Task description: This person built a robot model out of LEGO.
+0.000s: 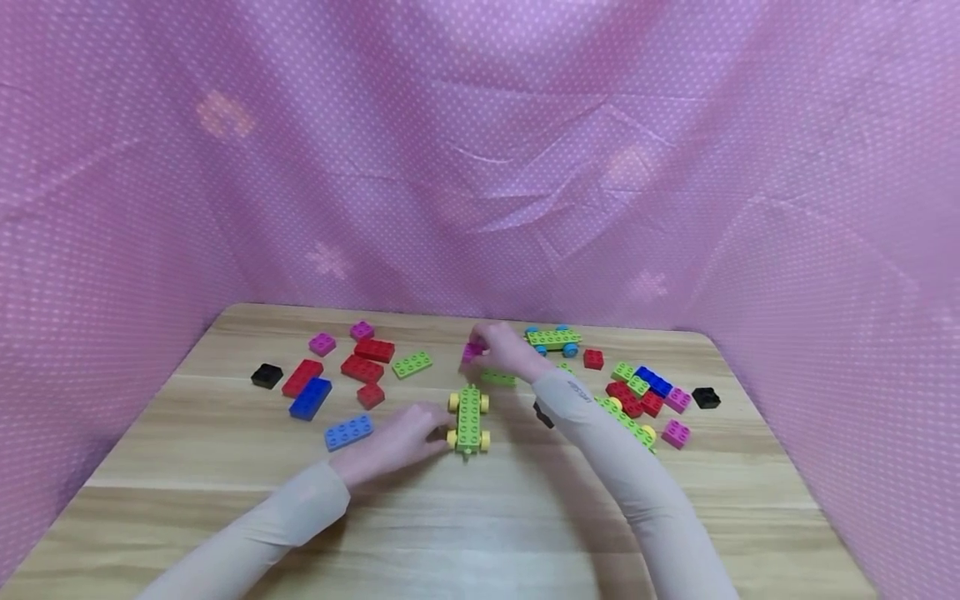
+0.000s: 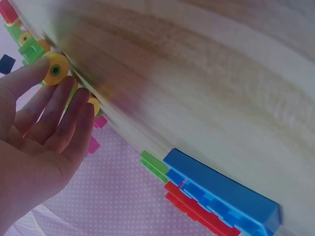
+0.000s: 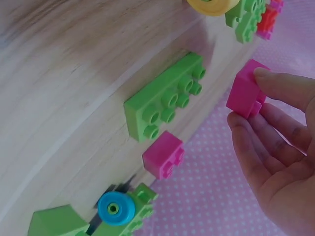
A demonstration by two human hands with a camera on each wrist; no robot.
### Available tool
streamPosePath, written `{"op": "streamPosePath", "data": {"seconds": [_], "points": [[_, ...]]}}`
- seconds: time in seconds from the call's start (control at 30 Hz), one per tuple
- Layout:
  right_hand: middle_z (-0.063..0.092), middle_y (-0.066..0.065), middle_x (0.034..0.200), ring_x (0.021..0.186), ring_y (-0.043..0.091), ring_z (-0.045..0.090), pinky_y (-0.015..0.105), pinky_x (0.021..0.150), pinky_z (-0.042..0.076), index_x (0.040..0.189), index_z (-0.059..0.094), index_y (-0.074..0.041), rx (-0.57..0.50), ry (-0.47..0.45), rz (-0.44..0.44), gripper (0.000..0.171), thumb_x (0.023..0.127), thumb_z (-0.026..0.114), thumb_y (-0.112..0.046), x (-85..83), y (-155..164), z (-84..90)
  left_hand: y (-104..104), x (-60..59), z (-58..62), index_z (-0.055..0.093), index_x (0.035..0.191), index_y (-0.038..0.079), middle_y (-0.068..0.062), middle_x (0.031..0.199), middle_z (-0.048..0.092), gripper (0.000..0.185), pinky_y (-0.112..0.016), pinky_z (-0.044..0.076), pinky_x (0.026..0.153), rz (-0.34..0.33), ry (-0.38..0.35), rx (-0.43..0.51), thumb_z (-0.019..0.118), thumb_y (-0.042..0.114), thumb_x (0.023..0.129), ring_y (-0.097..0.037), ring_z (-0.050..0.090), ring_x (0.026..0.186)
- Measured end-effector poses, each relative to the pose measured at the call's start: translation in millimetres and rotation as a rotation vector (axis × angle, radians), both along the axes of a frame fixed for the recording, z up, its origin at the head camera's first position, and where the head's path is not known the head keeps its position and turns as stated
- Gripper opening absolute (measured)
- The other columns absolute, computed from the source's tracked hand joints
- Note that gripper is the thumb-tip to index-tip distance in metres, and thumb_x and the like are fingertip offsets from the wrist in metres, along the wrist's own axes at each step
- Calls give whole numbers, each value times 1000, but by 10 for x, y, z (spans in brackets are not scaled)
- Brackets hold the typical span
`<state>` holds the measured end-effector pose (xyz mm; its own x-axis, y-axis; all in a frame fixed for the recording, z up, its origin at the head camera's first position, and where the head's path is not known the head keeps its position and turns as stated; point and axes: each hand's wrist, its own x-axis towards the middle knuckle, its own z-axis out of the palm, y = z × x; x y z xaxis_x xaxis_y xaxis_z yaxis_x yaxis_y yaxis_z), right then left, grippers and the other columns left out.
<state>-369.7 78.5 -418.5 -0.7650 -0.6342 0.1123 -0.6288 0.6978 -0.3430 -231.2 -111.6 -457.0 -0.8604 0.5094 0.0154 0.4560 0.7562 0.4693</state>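
Nearest my head camera are the two sleeved forearms, rising from the bottom edge of the frame over the wooden table point(image 1: 480, 533), the largest thing in view, its near edge cut off. My left hand point(image 1: 397, 442) sits just left of centre, fingers relaxed and nearly straight; in the left wrist view the fingertips point(image 2: 74, 105) touch the yellow wheels point(image 2: 55, 70) of the green wheeled base point(image 1: 469, 419), without curling round them. That base lies at the frame's centre, its long axis running away from me toward the pink dotted cloth point(image 1: 480, 167), studs up. My right hand point(image 1: 504, 348) is above centre, beyond the base; its thumb and fingers pinch a small pink brick point(image 3: 244, 93), lifted clear of the table. In the head view this brick is mostly hidden behind the fingers. Below it in the right wrist view lie a green flat brick point(image 3: 162, 98) and a second pink brick point(image 3: 164, 154), just beside each other. A second green base with blue wheels point(image 1: 553, 338) lies right of the hand. Loose red, blue, black bricks scatter both sides; those behind my right forearm are partly covered
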Motion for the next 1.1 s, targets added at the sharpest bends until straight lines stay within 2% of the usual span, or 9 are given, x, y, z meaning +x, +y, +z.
{"op": "streamPosePath", "data": {"seconds": [0.27, 0.5, 0.8, 1.1], "points": [[73, 9, 102, 95, 23, 70, 32, 87, 59, 107, 67, -3, -52, 2, 24, 25, 86, 77, -13, 141, 133, 15, -13, -15, -19, 72, 112, 16, 0, 109, 74, 22, -29, 58, 89, -3, 1, 9, 72, 21, 91, -11, 68, 99], [73, 6, 102, 96, 21, 69, 33, 88, 58, 107, 68, -6, -26, 8, 38, 26, 85, 78, -17, 293, 213, 9, -17, -17, -29, 72, 112, 16, 1, 108, 74, 22, -28, 58, 88, 0, 11, 4, 72, 22, 90, -9, 68, 98], [72, 0, 105, 98, 15, 68, 28, 88, 57, 112, 67, -13, -13, -19, 37, 27, 88, 76, -23, 482, 274, 0, -8, -13, -34, 72, 113, 16, 1, 109, 74, 23, -30, 58, 91, 17, -19, 9, 72, 21, 91, -11, 68, 101], [74, 4, 100, 90, 16, 70, 33, 84, 61, 106, 68, -8, -56, 50, 119, 23, 87, 77, -18, 573, 335, -37, 5, -13, -20, 71, 114, 17, 1, 111, 73, 24, -32, 58, 93, 10, -23, 24, 71, 23, 91, -13, 68, 104]]}}
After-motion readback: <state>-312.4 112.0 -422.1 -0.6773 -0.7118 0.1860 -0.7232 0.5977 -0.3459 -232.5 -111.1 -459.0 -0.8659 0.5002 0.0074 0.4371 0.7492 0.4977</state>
